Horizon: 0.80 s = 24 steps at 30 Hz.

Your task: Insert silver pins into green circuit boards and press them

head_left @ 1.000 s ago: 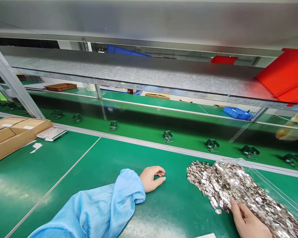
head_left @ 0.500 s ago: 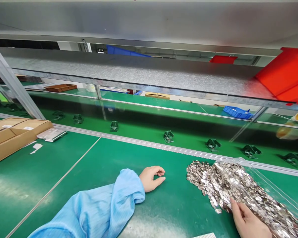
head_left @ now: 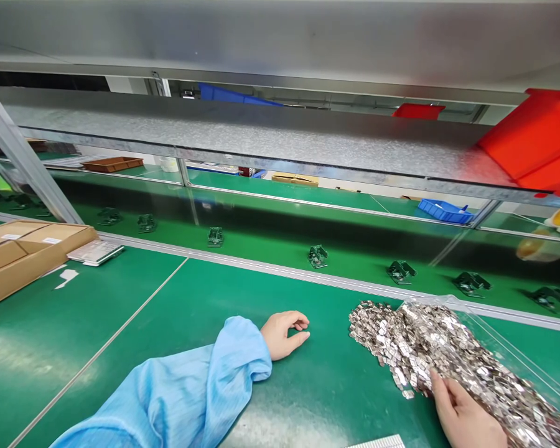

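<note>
My left hand (head_left: 284, 335), in a light blue sleeve (head_left: 191, 392), rests on the green mat (head_left: 168, 323). Its fingers are loosely curled with a gap to the thumb, and nothing shows in them. My right hand (head_left: 464, 415) is at the bottom right. Its fingertips are on the near edge of a big heap of small shiny metal pieces (head_left: 429, 342). The heap spills out of a clear plastic bag (head_left: 499, 333). The pieces hide whether the fingers pinch one.
A conveyor belt (head_left: 261, 239) beyond a metal rail (head_left: 261, 266) carries several small green parts (head_left: 317, 256). At the left stand a cardboard box (head_left: 23, 249) and a flat silver tray (head_left: 96, 251). A metal shelf (head_left: 261, 134) runs overhead, with a red bin (head_left: 541, 140) at the right.
My right hand has crept slightly up along the heap's edge. My left hand has stayed put. The view has shifted a little.
</note>
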### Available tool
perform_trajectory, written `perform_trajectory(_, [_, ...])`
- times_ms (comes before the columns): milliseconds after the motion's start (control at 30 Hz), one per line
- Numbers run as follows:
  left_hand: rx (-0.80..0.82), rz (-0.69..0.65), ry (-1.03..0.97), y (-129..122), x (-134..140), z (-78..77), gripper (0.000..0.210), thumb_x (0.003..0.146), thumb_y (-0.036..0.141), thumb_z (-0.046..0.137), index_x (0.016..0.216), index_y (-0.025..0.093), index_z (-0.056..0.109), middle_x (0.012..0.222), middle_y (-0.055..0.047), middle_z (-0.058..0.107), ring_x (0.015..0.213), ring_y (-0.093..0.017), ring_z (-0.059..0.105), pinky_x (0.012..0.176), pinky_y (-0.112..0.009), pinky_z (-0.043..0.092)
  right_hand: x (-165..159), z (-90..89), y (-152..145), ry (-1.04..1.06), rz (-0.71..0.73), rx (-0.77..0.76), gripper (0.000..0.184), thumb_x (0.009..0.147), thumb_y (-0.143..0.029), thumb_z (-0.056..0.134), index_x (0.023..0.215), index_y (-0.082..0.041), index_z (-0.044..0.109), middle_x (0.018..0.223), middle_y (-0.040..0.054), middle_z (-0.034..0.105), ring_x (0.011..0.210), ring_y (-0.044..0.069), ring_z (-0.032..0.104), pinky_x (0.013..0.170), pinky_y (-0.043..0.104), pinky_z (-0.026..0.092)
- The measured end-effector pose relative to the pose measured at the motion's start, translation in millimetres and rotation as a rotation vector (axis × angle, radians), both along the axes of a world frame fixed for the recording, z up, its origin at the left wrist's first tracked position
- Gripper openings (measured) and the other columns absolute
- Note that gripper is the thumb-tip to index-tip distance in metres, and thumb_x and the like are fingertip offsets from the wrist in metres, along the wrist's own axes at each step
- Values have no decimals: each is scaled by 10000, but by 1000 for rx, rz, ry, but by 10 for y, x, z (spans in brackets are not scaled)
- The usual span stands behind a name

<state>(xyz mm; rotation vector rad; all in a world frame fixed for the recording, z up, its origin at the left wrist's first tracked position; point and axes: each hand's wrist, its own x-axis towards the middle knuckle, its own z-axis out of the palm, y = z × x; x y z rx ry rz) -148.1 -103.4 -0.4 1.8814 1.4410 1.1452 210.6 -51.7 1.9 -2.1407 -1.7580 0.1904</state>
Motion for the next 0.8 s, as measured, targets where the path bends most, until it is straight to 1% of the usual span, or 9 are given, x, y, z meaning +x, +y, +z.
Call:
perform_trajectory(167, [3, -6, -1, -2, 0, 1, 205, 808, 264, 586, 979, 159, 630, 942, -60, 705, 834, -159, 660, 799, -277, 519, 62, -27, 55, -20, 5, -22, 469, 828, -640, 348, 773, -274, 635, 631, 72, 647, 616, 298, 619, 597, 342, 458])
perform_trajectory(333, [6, -5, -4, 4, -3, -15, 212, 812, 275, 586, 984, 159, 630, 947, -65, 703, 836, -161, 659, 799, -281, 519, 122, 0, 119, 12, 18, -161, 443, 803, -633, 404, 821, -275, 665, 677, 76, 679, 643, 300, 641, 601, 340, 478])
perform_trajectory(367, [7, -5, -6, 5, -3, -19, 213, 811, 277, 588, 983, 159, 631, 946, -65, 702, 835, -161, 659, 800, -281, 520, 117, 4, 115, 9, 18, -155, 442, 805, -629, 403, 825, -273, 665, 679, 77, 680, 642, 302, 640, 600, 343, 477])
perform_trajectory(433, [9, -4, -9, 6, -2, -26, 214, 809, 277, 590, 981, 156, 632, 943, -67, 703, 834, -162, 659, 797, -280, 522, 86, 6, 86, -4, 13, -89, 449, 821, -621, 377, 815, -270, 657, 664, 76, 672, 628, 302, 631, 598, 349, 470])
perform_trajectory(533, [11, -3, -13, 7, 0, -27, 218, 810, 278, 588, 983, 153, 634, 942, -72, 704, 834, -164, 662, 791, -280, 527, 25, 9, 26, -10, 9, -9, 464, 839, -623, 343, 754, -269, 630, 618, 66, 651, 577, 288, 609, 574, 345, 451])
perform_trajectory(667, [16, -4, -13, 8, -6, -9, 216, 805, 278, 592, 976, 153, 637, 928, -73, 707, 829, -163, 665, 787, -277, 535, 19, 26, 23, -5, 5, 4, 466, 840, -623, 352, 717, -267, 626, 598, 63, 646, 535, 271, 598, 552, 341, 446])
perform_trajectory(800, [21, -3, -13, 0, -5, 12, 210, 798, 266, 597, 975, 160, 640, 923, -66, 715, 818, -156, 672, 778, -267, 544, 80, 26, 86, 14, 11, -73, 468, 809, -652, 402, 718, -267, 651, 603, 66, 664, 498, 265, 598, 526, 348, 466])
